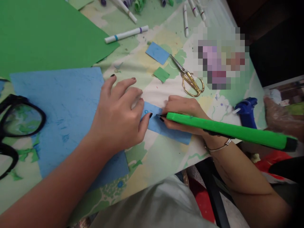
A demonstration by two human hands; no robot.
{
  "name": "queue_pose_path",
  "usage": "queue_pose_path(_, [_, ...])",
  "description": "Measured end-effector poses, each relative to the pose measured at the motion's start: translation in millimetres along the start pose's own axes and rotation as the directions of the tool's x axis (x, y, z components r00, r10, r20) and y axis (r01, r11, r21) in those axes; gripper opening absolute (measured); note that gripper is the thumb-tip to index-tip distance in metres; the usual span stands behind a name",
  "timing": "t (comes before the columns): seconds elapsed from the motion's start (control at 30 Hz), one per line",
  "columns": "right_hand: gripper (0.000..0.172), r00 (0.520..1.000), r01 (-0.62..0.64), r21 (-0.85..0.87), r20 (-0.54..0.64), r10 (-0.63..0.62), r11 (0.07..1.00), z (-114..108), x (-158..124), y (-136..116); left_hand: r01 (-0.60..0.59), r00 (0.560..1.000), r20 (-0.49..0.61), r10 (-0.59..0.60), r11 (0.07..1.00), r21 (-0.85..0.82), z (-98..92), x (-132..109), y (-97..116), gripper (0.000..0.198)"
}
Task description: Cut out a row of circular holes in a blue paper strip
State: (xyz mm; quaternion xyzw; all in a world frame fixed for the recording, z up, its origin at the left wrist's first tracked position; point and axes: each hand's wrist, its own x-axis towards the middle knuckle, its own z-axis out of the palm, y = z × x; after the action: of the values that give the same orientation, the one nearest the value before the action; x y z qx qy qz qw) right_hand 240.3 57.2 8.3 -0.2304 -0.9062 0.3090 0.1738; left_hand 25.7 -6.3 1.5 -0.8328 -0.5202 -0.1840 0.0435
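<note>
My right hand (184, 110) grips a bright green utility knife (228, 129) with a black end. Its dark, thin tip touches or hovers just over a strip of blue paper (174, 134); I cannot tell which. Spread over the left part of that strip is my left hand (123, 114), fingers apart, with the thumb on or just above the paper close to the tip. A small drawn ring shows on the strip between the hands. Under my left wrist lies a larger blue sheet (68, 126) with dark marks.
Gold-handled scissors (190, 79) lie beyond my right hand, near a blue paper piece (158, 53) and a green one (161, 74). A white marker (126, 34), a green sheet (47, 38), black-framed glasses (44, 117) and a blue glue gun (247, 110) surround the hands.
</note>
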Motion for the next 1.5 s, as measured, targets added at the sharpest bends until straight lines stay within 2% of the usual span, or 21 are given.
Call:
queue_pose_path(0.07, [0.012,1.0,-0.016,0.023,-0.014,0.016,1.0,1,0,2,-0.012,1.0,-0.012,0.012,1.0,-0.012,1.5,0,-1,0.03])
queue_pose_path(0.27, [0.014,0.998,0.016,0.056,-0.056,-0.013,0.998,4,2,9,0.055,0.995,0.089,-0.039,0.98,-0.19,7.6,-2,-5,0.025])
queue_pose_path(0.4, [0.009,0.998,0.032,0.094,-0.059,-0.026,0.995,4,0,12,0.087,0.991,0.117,-0.061,0.968,-0.236,8.1,-1,-6,0.025])
queue_pose_path(0.73, [0.007,0.998,0.029,0.091,-0.056,-0.024,0.995,4,0,9,0.071,0.989,0.138,-0.045,0.978,-0.196,8.4,-1,-9,0.028])
queue_pose_path(0.93, [0.01,0.997,-0.041,0.098,-0.059,0.047,0.994,1,-2,10,0.062,0.99,0.139,-0.035,0.978,-0.197,8.5,-1,-10,0.028])
queue_pose_path(1.1, [0.012,0.997,-0.075,0.112,0.001,0.075,0.991,-2,-2,12,0.071,0.99,0.132,-0.044,0.976,-0.205,9.3,-1,-9,0.029])
queue_pose_path(1.33, [0.016,0.997,-0.069,0.098,0.045,0.065,0.993,-3,1,12,0.053,0.992,0.119,-0.031,0.98,-0.191,9.2,-1,-9,0.029])
queue_pose_path(1.5, [0.014,0.999,-0.048,0.035,0.018,0.048,0.998,-2,1,13,0.062,0.992,0.122,-0.038,0.978,-0.197,8.7,0,-9,0.029])
